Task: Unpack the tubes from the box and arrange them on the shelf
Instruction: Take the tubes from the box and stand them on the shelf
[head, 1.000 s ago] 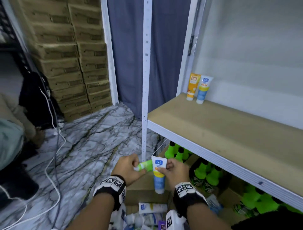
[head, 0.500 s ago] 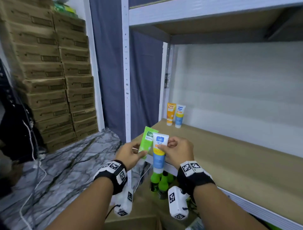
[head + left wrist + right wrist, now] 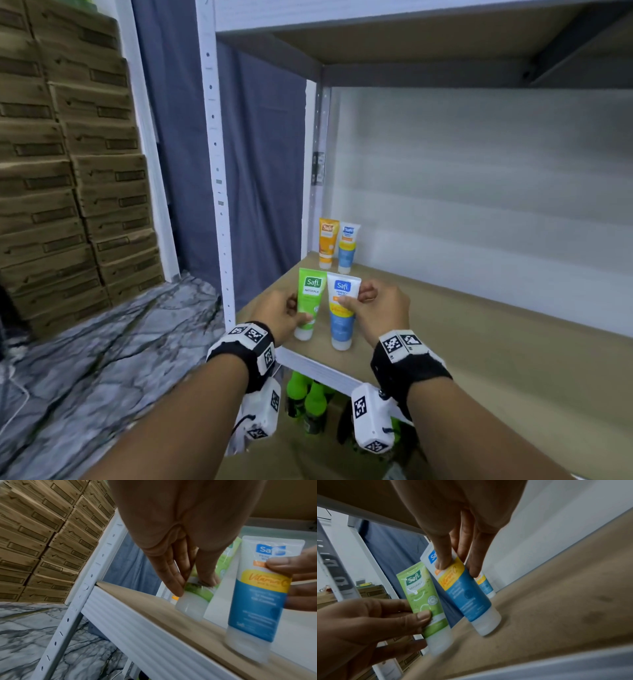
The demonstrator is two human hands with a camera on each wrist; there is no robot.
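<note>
My left hand (image 3: 289, 313) pinches a green tube (image 3: 310, 301) between thumb and fingers, cap down, at the front left corner of the wooden shelf (image 3: 479, 342). Beside it my right hand (image 3: 368, 301) pinches a blue and white tube (image 3: 340, 317), cap down, on or just above the board. In the left wrist view the green tube (image 3: 197, 596) hangs slightly above the shelf (image 3: 180, 615) while the blue tube (image 3: 257, 595) reaches the board. Both tubes, green (image 3: 426, 601) and blue (image 3: 467, 595), show in the right wrist view. An orange tube (image 3: 328, 241) and another blue tube (image 3: 347, 246) stand at the back left corner.
A white upright post (image 3: 215, 164) stands just left of the shelf corner. An upper shelf (image 3: 411, 37) hangs overhead. Green bottles (image 3: 308, 394) sit below the shelf. Stacked cardboard cartons (image 3: 68, 154) fill the left, with a marbled floor (image 3: 85, 359) in front.
Both hands rose from the box near the floor to the shelf's front left corner, carrying the green and blue tubes, which now stand cap down side by side.
</note>
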